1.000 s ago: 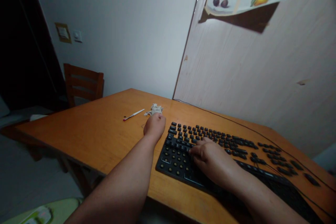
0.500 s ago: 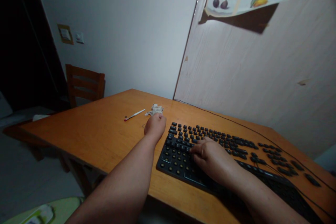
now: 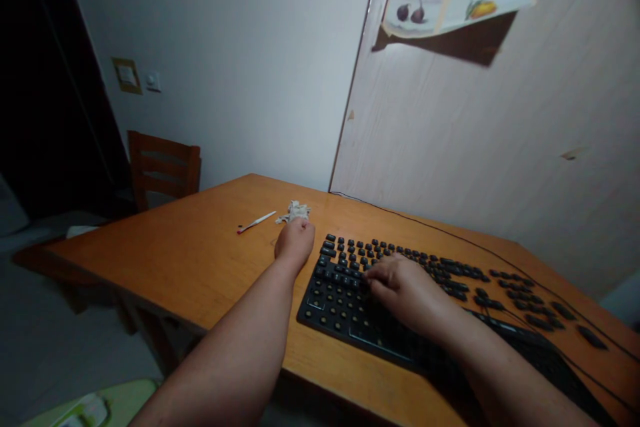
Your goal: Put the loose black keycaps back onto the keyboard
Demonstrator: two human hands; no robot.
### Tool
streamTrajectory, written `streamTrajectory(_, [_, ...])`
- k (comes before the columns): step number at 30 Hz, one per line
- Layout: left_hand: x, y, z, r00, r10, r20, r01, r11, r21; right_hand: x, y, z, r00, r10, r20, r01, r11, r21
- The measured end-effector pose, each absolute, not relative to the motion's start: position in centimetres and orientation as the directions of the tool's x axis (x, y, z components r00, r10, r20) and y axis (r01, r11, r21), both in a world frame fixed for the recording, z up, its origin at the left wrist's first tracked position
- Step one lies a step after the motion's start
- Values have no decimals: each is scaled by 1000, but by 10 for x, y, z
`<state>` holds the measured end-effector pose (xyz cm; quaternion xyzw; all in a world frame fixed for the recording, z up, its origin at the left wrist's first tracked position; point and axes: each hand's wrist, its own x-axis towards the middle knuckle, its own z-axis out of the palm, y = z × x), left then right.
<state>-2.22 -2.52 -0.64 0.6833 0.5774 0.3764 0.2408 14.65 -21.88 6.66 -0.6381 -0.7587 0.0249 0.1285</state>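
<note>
A black keyboard (image 3: 325, 320) lies at the table's near edge, with bare key posts over much of its left part and keycaps fitted along its far rows. My right hand (image 3: 400, 290) rests over it, thumb and fingers pinched on a keycap at the far row; the hand covers most of that keycap. Left of the keyboard, my left hand (image 3: 295, 240) is closed in a fist on the table, and what it may hold is hidden. Just beyond this fist sits a crumpled greyish tissue or rag (image 3: 299, 209). Loose black keycaps (image 3: 445, 267) stand in rows behind the keyboard.
A thin white stick with a red end (image 3: 257, 221) lies on the wooden table (image 3: 190, 247) beside a small dark piece. A black cable (image 3: 425, 219) runs along the back. One wooden chair (image 3: 165, 167) stands beyond the left side; the wall borders the far edge.
My right hand has shifted slightly along the far key row, its fingers still drawn together. My left fist stays in place. The view has tilted a little.
</note>
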Motion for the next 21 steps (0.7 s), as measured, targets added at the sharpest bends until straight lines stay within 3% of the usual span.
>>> streamTrajectory(5, [-23,-27,-6,53,966,253,613,-231,755,168,-217,78,-32,948,317,949,129,-288])
streamTrajectory(12, [-25,-27,-9,64,961,268,609,-250,752,203,-211,99,166,916,365,924,-15,-382])
streamTrajectory(21, [-26,-25,-7,42,969,243,625,-215,751,240,-167,88,210,950,232,962,-158,-225])
